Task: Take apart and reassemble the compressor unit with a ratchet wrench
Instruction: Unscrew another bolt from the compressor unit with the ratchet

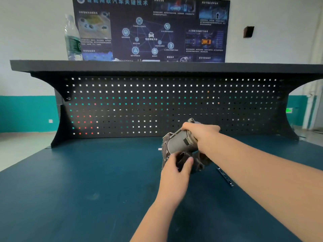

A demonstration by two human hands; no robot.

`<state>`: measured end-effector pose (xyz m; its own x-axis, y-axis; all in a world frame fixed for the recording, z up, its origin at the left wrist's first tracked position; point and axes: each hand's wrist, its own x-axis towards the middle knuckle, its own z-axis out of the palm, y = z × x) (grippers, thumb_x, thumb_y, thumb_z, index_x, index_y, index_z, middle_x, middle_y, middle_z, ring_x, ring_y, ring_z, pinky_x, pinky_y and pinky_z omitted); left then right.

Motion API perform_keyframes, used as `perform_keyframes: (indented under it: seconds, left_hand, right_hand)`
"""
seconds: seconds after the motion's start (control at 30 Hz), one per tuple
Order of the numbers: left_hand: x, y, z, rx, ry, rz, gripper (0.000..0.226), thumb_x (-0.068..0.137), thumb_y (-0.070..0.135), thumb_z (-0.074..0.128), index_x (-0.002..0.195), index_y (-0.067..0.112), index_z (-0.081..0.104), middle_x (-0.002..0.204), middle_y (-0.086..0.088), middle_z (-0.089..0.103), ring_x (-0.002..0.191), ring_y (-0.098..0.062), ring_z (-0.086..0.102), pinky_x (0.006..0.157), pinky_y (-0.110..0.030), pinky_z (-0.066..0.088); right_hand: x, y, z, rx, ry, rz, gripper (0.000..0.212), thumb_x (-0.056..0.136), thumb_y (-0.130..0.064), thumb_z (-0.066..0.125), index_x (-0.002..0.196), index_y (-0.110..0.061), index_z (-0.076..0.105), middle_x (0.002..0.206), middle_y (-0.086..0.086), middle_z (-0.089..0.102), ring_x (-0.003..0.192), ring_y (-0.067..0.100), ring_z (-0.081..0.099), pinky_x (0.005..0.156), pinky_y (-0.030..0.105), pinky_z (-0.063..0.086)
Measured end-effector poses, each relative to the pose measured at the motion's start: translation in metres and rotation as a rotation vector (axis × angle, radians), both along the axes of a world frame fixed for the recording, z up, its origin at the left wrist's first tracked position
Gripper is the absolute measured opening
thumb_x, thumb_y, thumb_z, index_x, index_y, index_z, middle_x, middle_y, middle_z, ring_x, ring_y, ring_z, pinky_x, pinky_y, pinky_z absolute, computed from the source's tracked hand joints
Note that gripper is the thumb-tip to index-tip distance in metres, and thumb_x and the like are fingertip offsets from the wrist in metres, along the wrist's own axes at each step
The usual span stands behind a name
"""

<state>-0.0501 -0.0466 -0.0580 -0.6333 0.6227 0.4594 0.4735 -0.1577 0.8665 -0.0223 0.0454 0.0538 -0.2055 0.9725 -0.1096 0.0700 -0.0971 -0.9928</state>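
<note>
While both hands grip it — left hand low, right hand atop — the compressor unit shows grey, cylindrical, grimy.

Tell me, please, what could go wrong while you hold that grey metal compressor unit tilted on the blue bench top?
The grey metal compressor unit is tilted, held only by the left hand and right hand; it might slip and drop onto the blue bench top. The slim dark ratchet wrench lies under the right forearm and could get knocked away.
</note>
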Motion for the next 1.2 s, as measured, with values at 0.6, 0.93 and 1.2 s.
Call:
perform_keyframes:
  seconds: [0.6, 0.93, 1.2]
  left_hand:
    - [-0.022, -0.002, -0.002, 0.100, -0.253, 0.132, 0.042, 0.079, 0.024, 0.071, 0.109, 0.035, 0.044, 0.095, 0.026, 0.050, 0.087, 0.009, 0.050, 0.068, -0.008, 0.036]
    - [-0.004, 0.000, -0.011, -0.017, 0.061, 0.104, 0.053, 0.073, 0.022, 0.077, 0.108, 0.044, 0.045, 0.105, 0.027, 0.055, 0.100, 0.011, 0.051, 0.073, 0.001, 0.037]
    - [-0.019, -0.007, -0.020, -0.105, 0.137, 0.142, 0.050, 0.071, 0.017, 0.078, 0.098, 0.046, 0.048, 0.105, 0.017, 0.058, 0.094, 0.008, 0.054, 0.072, -0.002, 0.039]
  right_hand:
    - [0.037, -0.018, -0.097, -0.444, 0.335, 0.118, 0.056, 0.065, -0.053, 0.080, 0.100, -0.014, 0.063, 0.103, 0.006, 0.068, 0.088, 0.028, 0.065, 0.073, 0.040, 0.054]
    - [0.079, 0.010, -0.119, 0.314, -0.027, 0.083, 0.015, 0.083, -0.030, 0.070, 0.070, -0.023, 0.067, 0.077, -0.006, 0.071, 0.082, 0.017, 0.067, 0.076, 0.030, 0.050]
    - [0.075, 0.042, -0.108, 0.513, -0.271, 0.186, 0.025, 0.081, -0.037, 0.068, 0.072, -0.015, 0.073, 0.072, -0.003, 0.072, 0.076, 0.017, 0.066, 0.070, 0.027, 0.048]
